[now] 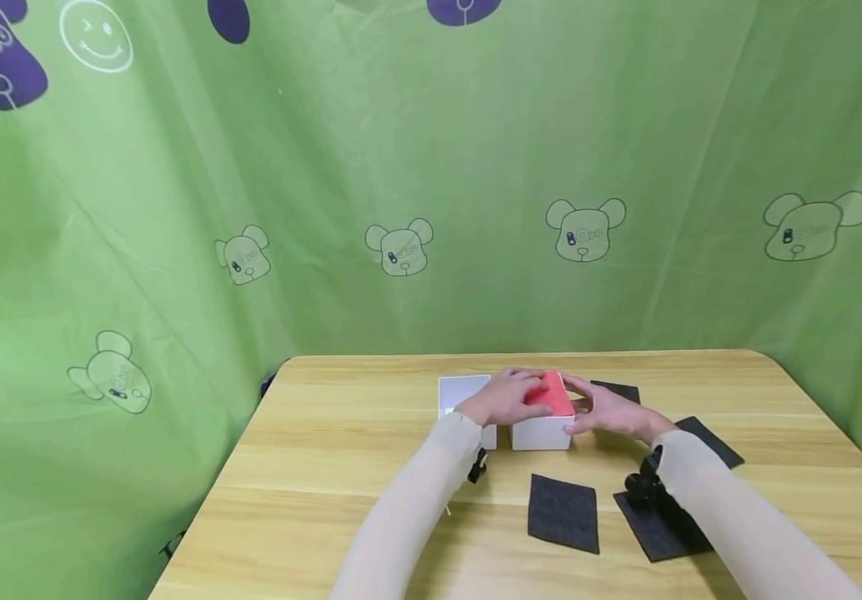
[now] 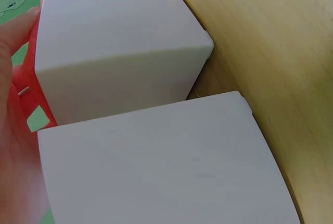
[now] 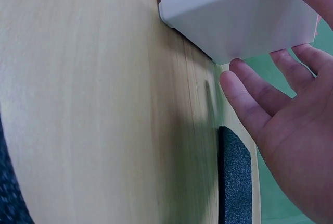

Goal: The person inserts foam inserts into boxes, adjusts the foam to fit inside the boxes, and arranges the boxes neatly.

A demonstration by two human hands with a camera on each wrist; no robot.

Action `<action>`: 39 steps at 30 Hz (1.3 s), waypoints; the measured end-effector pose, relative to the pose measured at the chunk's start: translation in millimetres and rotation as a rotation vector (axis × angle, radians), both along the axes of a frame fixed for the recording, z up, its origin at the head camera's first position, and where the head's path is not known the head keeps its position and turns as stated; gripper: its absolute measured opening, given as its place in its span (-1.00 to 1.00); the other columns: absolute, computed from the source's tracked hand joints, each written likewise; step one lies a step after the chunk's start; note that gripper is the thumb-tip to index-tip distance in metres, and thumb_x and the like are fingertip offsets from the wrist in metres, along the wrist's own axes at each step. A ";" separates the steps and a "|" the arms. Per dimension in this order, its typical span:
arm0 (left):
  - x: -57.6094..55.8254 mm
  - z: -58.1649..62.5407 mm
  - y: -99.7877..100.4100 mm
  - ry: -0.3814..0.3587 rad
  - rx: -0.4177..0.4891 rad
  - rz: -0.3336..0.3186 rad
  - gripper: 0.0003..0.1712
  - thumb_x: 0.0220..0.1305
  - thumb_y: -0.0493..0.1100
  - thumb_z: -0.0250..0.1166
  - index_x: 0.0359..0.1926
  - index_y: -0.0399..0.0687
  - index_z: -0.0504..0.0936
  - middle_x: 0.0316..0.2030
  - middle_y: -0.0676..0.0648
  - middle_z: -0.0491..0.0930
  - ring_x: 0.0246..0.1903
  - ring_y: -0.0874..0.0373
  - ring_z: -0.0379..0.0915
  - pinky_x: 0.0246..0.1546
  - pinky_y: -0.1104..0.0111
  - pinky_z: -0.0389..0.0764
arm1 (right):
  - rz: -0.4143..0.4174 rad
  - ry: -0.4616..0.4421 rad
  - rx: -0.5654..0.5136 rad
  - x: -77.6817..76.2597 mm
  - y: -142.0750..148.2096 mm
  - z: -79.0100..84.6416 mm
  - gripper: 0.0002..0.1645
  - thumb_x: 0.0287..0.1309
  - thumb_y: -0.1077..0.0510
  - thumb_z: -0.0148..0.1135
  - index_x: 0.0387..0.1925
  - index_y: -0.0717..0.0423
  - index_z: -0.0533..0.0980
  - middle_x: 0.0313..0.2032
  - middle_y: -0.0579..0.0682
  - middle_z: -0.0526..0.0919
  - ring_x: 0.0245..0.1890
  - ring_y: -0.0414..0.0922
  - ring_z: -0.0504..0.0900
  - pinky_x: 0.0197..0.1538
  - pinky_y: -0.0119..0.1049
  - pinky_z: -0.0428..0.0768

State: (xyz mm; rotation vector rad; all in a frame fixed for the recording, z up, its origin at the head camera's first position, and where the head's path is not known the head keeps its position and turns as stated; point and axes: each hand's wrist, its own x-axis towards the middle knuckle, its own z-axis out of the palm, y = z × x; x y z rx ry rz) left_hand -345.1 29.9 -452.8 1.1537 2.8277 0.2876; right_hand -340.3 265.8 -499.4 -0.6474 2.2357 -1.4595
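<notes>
A white box (image 1: 541, 433) with a red top (image 1: 553, 396) stands on the wooden table (image 1: 341, 450). My left hand (image 1: 506, 397) lies over the red top from the left, its fingers extended and touching it. On the right, my right hand (image 1: 611, 411) holds the same box at its side, thumb on the near face and fingers toward the far edge. A second white box (image 1: 463, 388) stands close by on the left, partly hidden behind my left hand. In the left wrist view this second white box (image 2: 166, 166) fills the foreground.
Several dark, felt-like sheets lie about the table: one in front (image 1: 563, 512), one under the right forearm (image 1: 659, 529), one farther right (image 1: 710, 440) and one behind the right hand (image 1: 615, 388). A green patterned curtain (image 1: 476, 300) hangs behind the table and down its left side.
</notes>
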 end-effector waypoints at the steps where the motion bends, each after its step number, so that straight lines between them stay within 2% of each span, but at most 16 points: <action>1: -0.2 -0.4 -0.1 -0.002 0.004 -0.002 -0.33 0.33 0.30 0.01 0.35 0.14 0.32 0.41 0.10 0.09 0.35 0.11 0.00 0.34 0.24 0.04 | -0.001 0.000 -0.003 0.1 -0.1 0.0 0.19 0.05 0.17 0.38 0.47 0.15 -0.23 0.41 0.34 -0.16 0.29 0.35 0.12 0.19 0.17 0.31; 7: -0.9 0.2 0.8 -0.010 0.002 -0.009 -0.33 0.33 0.29 0.00 0.35 0.14 0.32 0.41 0.14 0.09 0.35 0.13 -0.01 0.33 0.26 0.04 | -0.002 -0.010 -0.024 -0.5 -0.7 -0.5 0.20 0.02 0.20 0.39 0.47 0.18 -0.21 0.42 0.33 -0.19 0.30 0.36 0.09 0.20 0.14 0.32; 20: -2.0 3.2 6.7 -0.012 -0.032 0.022 -0.40 0.31 0.24 0.09 0.30 0.19 0.38 0.37 0.19 0.17 0.33 0.14 0.03 0.30 0.28 0.10 | 0.000 -0.005 -0.019 -1.9 -1.1 -0.4 0.20 0.02 0.20 0.40 0.47 0.18 -0.21 0.43 0.31 -0.22 0.30 0.37 0.08 0.20 0.19 0.28; 35: -3.0 3.5 7.2 -0.077 0.013 0.013 -0.44 0.31 0.20 0.13 0.27 0.18 0.42 0.36 0.19 0.19 0.32 0.17 0.04 0.31 0.31 0.07 | -0.005 -0.035 -0.007 -1.3 0.1 -1.1 0.23 0.00 0.15 0.42 0.47 0.12 -0.22 0.43 0.28 -0.19 0.31 0.35 0.08 0.21 0.18 0.29; 39: -4.0 0.8 9.0 -0.072 0.056 0.037 -0.37 0.26 0.27 0.14 0.28 0.17 0.43 0.32 0.18 0.27 0.26 0.22 0.13 0.23 0.40 0.15 | -0.009 -0.040 -0.025 -1.1 -0.9 -0.9 0.21 0.00 0.16 0.42 0.48 0.10 -0.20 0.44 0.26 -0.19 0.31 0.35 0.08 0.20 0.18 0.28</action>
